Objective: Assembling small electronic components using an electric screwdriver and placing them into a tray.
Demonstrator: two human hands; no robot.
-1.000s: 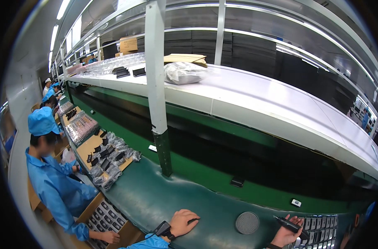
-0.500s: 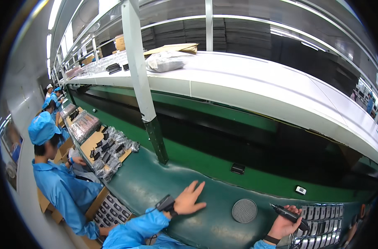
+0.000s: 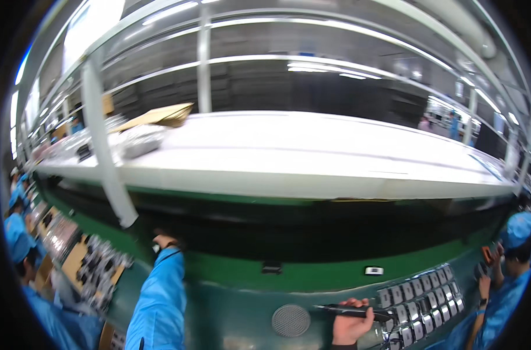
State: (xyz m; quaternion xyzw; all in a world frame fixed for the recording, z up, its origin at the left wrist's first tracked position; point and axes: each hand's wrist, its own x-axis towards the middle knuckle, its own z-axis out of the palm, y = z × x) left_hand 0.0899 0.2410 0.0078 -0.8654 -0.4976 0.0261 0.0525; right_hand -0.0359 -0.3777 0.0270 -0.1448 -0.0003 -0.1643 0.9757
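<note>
My left hand (image 3: 165, 240) reaches far forward, beyond the table's front strip, close to the foot of the white post (image 3: 105, 151). Its fingers are small and blurred, and whatever they touch is unclear. My right hand (image 3: 351, 328) is closed around a black pen-shaped electric screwdriver (image 3: 350, 311), held nearly level with its thin tip pointing left. Just below that tip lies a round grey dimpled disc (image 3: 291, 321) on the green mat. To the right of the hand, small silver-and-black devices (image 3: 420, 300) stand in rows.
On the green strip ahead lie a black piece (image 3: 271, 268) and a white-faced piece (image 3: 374, 271). A white shelf (image 3: 312, 154) spans above. Bagged black parts (image 3: 96, 271) sit at left. Blue-clad co-workers sit left and right; the right one (image 3: 513, 274) handles an orange-and-black item.
My view has swung right. The left hand has gone from spread above the mat to stretched far forward. My right hand still grips the screwdriver, now turned more level, its tip near the disc.
</note>
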